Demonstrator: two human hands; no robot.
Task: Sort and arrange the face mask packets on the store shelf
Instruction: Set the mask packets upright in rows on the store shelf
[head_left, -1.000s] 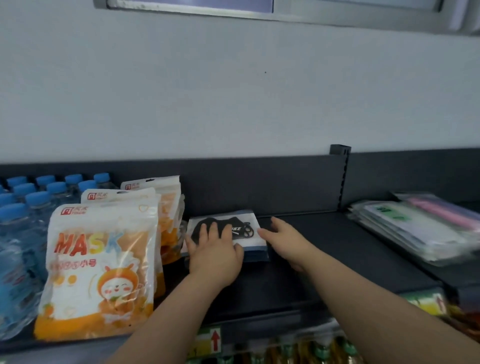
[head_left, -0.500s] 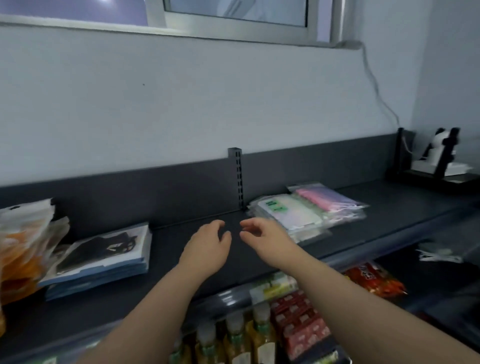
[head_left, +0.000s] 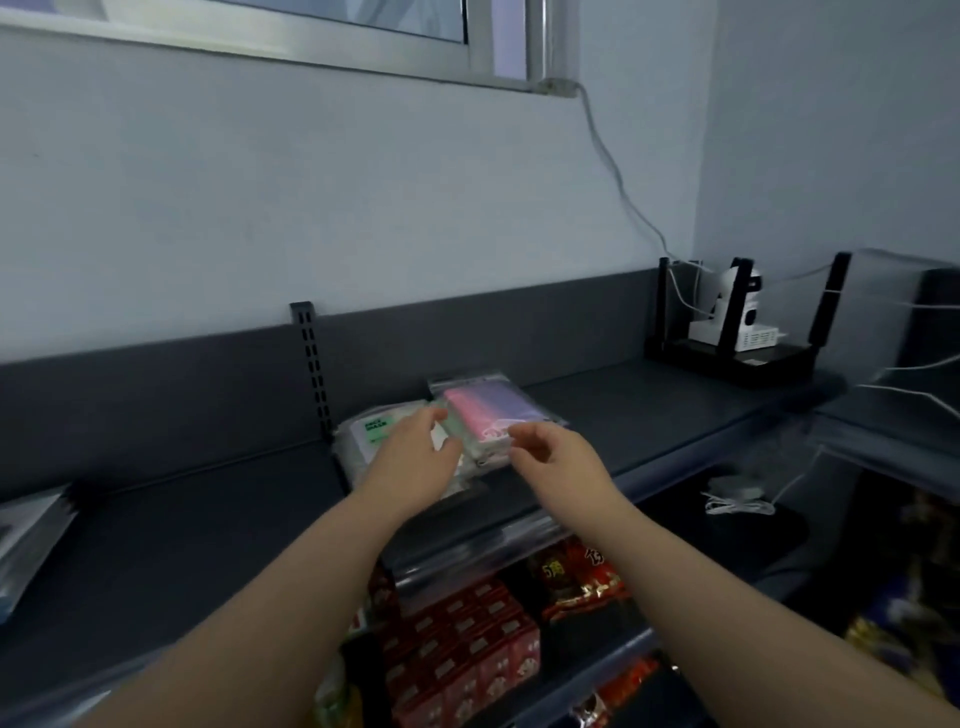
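Packets (head_left: 470, 441) lie in two overlapping piles, green pile (head_left: 371, 431) and pink pile (head_left: 485, 410), on the shelf (head_left: 649, 415) beside the upright (head_left: 314, 374). Left hand (head_left: 415, 460) and right hand (head_left: 563, 462) hover over them, fingers loose, gripping nothing. Straightening looks barely begun.

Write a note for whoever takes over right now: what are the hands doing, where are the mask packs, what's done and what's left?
Left hand: open, fingers stretched over the white-and-green packs.
Right hand: fingers curled at the front edge of the pink-and-purple packs; whether it grips is unclear.
Both piles lie side by side in the middle of the shelf. Another pile lies flat at the far left.
Done: neither middle pile is lifted yet.
Left: probably straighten these two piles.
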